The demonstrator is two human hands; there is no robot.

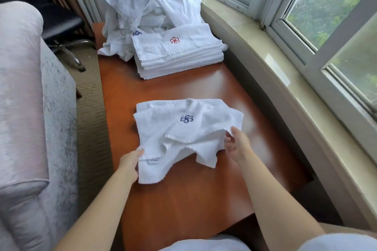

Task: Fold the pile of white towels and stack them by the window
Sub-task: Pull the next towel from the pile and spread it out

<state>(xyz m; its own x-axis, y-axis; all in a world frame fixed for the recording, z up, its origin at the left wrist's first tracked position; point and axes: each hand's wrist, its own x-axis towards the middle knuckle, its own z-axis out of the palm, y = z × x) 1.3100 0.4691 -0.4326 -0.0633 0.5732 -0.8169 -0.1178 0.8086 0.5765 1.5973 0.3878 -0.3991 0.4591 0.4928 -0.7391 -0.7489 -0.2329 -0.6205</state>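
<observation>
The towel (pixel 183 134) lay half folded on the table (pixel 183 199), straight ahead of the person, with a blue flower mark facing up near its middle. Its long axis ran roughly left to right across the table, and both hands sat at its near edge, one at each end. The left hand (pixel 130 164) gripped the near left corner, beside a small label, fingers curled under the cloth and the thumb on top. The right hand (pixel 236 142) pinched a loose corner at the near right, lifting it slightly off the layers below. The cloth between the two hands was rumpled, with a flap hanging toward the person, so the fold was not yet square. Each hand was about equally near its own end, and the rest of the towel stretched away from both grips toward the far side. The next fold would probably carry the near edge away from the person, over the mark, or bring one end across to the other. Farther along the table sat the stack (pixel 179 57) of folded towels, next to the window (pixel 306 16), with the unfolded pile (pixel 151 6) heaped just behind it and touching it.
</observation>
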